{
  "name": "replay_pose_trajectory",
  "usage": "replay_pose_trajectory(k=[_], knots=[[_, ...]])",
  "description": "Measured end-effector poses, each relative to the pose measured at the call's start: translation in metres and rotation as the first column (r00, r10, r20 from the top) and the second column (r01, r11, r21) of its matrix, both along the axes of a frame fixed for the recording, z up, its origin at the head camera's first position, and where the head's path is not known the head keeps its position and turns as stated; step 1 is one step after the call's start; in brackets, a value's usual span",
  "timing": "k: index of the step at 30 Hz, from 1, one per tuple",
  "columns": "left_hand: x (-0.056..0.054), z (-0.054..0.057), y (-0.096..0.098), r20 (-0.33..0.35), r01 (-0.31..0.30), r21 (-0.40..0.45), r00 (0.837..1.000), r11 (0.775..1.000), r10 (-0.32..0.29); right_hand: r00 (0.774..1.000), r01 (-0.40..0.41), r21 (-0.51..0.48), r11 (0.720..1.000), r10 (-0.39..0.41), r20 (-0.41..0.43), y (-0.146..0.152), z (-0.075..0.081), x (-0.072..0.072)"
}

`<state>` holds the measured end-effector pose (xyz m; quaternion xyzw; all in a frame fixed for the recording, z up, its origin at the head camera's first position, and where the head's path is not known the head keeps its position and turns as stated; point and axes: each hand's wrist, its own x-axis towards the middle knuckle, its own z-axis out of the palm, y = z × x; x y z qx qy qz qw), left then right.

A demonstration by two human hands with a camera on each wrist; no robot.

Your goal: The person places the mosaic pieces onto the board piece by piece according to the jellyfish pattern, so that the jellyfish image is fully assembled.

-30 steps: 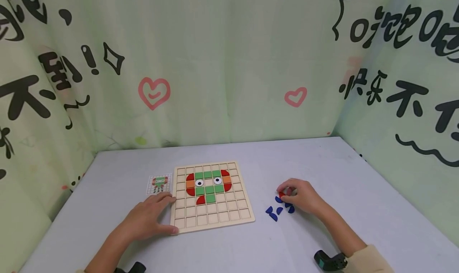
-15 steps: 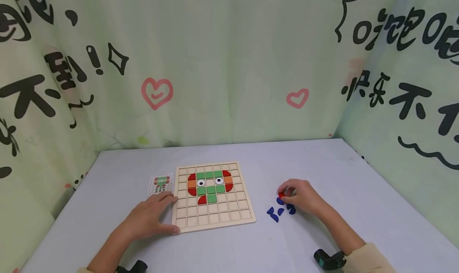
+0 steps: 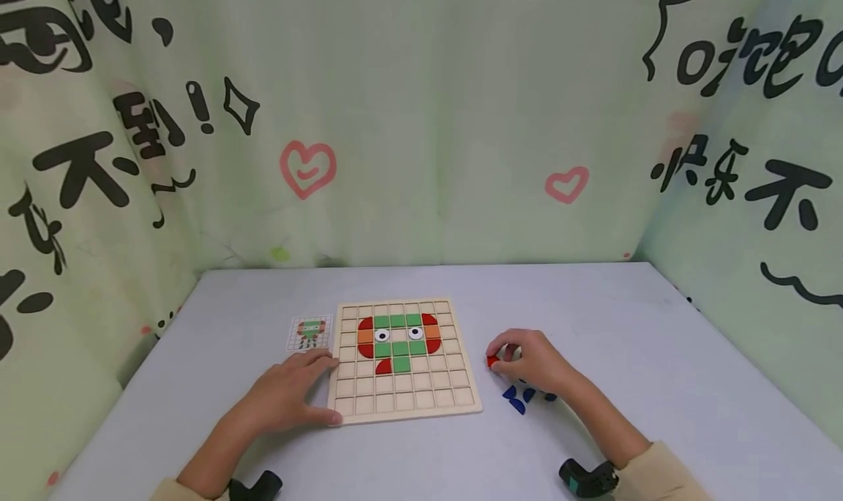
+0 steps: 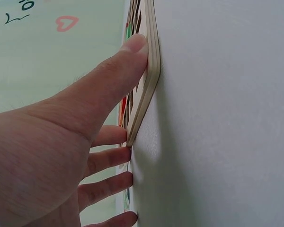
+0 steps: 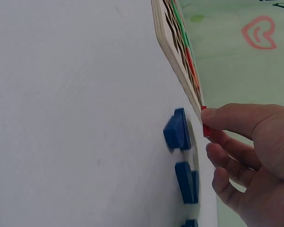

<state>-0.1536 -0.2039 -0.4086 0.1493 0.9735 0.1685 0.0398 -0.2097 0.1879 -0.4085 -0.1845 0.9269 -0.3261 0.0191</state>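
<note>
My left hand (image 3: 290, 393) rests at the left side of a square wooden grid board (image 3: 421, 398). Its thumb (image 4: 135, 43) presses on the near left corner, and its other fingers spread straight along the left edge. Green, orange and red tiles and two eye tiles form a face in the board's grid, with a red quarter-round tile (image 3: 384, 367) and a green tile (image 3: 401, 364) below. Right of the board, my right hand (image 3: 536, 358) pinches a small red tile (image 5: 206, 124) between thumb and index finger. Blue tiles (image 3: 517, 406) lie beneath that hand, some partly hidden.
A small picture card (image 3: 309, 333) with a gridded figure lies left of the board. Curtains (image 3: 437, 121) with black writing and red hearts surround the white table (image 3: 421, 464). Black devices (image 3: 588, 479) are strapped at both wrists.
My right hand has moved left toward the board with the red tile, away from the blue tiles. The left hand stays at the board's edge. The head view has turned slightly left.
</note>
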Motion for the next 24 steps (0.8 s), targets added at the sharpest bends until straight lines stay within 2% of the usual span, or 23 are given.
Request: replay_pose_trajectory(k=[7,11,15,24], knots=[[-0.001,0.000,0.001,0.008,0.006,-0.014,1.000,1.000,-0.006,0.995,-0.099,-0.021,0.995,0.098,-0.020,-0.022,-0.004,-0.003],[-0.001,0.001,0.002,0.022,0.000,-0.011,1.000,1.000,0.000,0.991,-0.134,-0.035,0.990,0.134,-0.005,-0.030,-0.005,-0.004],[0.000,0.002,0.002,0.032,-0.005,-0.009,0.999,1.000,0.005,0.992,-0.127,-0.031,0.991,0.127,0.010,-0.033,-0.005,-0.004],[-0.001,0.002,0.001,0.007,0.011,-0.017,1.000,1.000,-0.010,0.996,-0.091,-0.015,0.996,0.091,0.012,-0.030,-0.003,-0.003]])
